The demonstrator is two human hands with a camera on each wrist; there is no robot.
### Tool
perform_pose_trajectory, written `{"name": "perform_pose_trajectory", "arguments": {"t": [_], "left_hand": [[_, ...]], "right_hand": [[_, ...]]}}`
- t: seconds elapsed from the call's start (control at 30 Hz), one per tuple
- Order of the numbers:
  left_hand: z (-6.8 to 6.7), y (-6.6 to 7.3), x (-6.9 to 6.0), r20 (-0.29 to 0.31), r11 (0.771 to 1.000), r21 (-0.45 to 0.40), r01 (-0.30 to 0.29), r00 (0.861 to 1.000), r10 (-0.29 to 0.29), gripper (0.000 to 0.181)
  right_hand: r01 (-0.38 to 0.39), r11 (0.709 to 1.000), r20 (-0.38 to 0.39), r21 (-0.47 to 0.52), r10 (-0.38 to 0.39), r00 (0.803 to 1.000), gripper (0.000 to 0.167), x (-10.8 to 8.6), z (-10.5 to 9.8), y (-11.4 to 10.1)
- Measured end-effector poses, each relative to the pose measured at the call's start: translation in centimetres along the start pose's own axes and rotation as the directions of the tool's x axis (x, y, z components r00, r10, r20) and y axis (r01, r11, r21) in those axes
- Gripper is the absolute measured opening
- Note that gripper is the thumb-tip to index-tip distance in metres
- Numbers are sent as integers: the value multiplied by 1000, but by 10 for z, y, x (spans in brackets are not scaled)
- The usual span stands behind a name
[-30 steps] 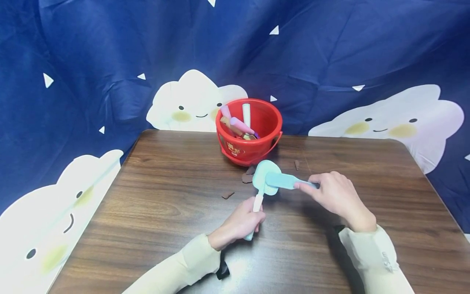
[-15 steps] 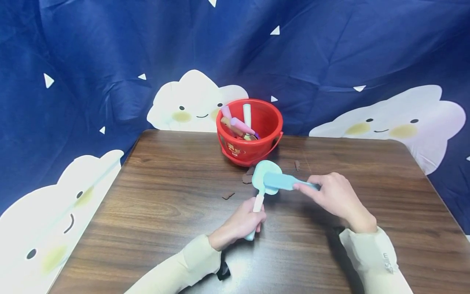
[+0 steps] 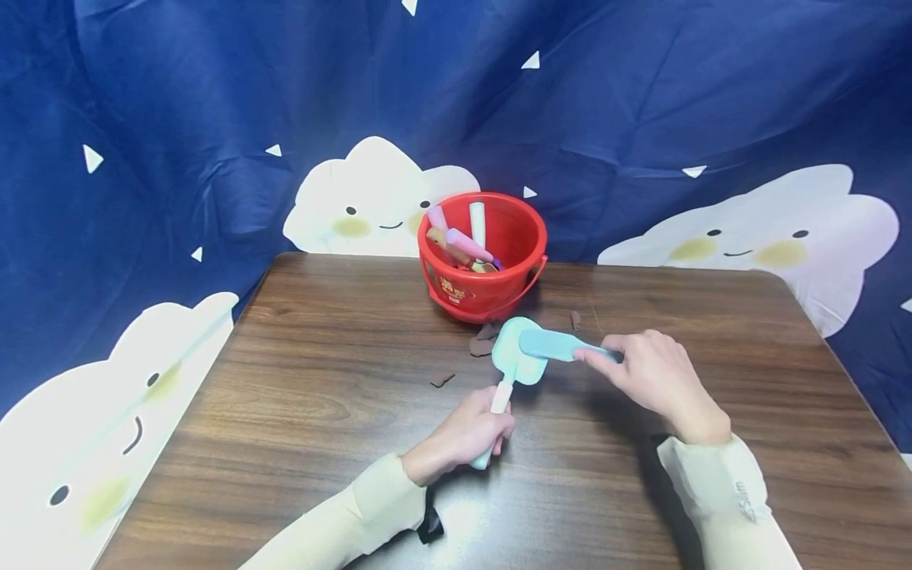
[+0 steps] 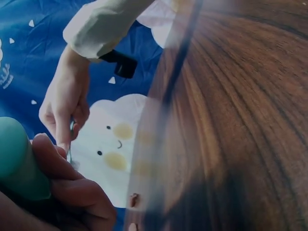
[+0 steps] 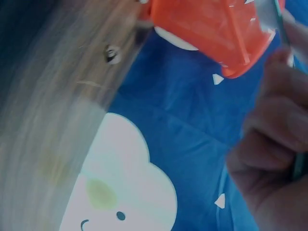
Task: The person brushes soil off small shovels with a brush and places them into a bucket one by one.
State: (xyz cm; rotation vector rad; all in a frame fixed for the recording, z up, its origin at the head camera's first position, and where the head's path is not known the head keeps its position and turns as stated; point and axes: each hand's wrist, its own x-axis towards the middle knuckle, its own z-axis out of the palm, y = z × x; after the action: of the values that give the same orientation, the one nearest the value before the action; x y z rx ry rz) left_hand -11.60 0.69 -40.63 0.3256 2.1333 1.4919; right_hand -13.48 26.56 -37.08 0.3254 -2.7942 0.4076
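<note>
My left hand (image 3: 463,431) grips the white and teal handle of a pale teal utensil with a wide round head, like a ladle (image 3: 513,360). Its teal handle end (image 4: 13,147) shows close up in the left wrist view. With thumb and fingers, my right hand (image 3: 659,376) pinches a light blue spatula (image 3: 552,345) by its thin handle. The spatula's flat blade lies across the ladle's round head, in front of the red bucket. In the right wrist view, the curled right fingers (image 5: 274,120) show at the edge, with most of the spatula out of sight.
A red bucket (image 3: 492,297) at the table's back edge holds several pink, white and brown pieces. Thin dark brown scraps (image 3: 481,346) lie before it on the wooden table (image 3: 321,356); a curled scrap (image 3: 442,381) and a small one (image 3: 575,320) lie apart. A blue cloud-print cloth hangs behind.
The ladle's head has dipped slightly toward me, and the spatula blade has shifted a little to the right across it. Both hands keep their grip.
</note>
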Motion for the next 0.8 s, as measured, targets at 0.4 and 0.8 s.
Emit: {"name": "perform_pose_trajectory", "arguments": {"t": [0.4,0.8], "left_hand": [[2,2,2,-17,998,56,-33,999,34,6],[1,3,0,20,998,10,-55,998,54,8]], "right_hand": [[-13,998,-136,54,20,991,33,0,8,-6],[57,998,-120,29,-53,991,36,-1,8,-25]]}}
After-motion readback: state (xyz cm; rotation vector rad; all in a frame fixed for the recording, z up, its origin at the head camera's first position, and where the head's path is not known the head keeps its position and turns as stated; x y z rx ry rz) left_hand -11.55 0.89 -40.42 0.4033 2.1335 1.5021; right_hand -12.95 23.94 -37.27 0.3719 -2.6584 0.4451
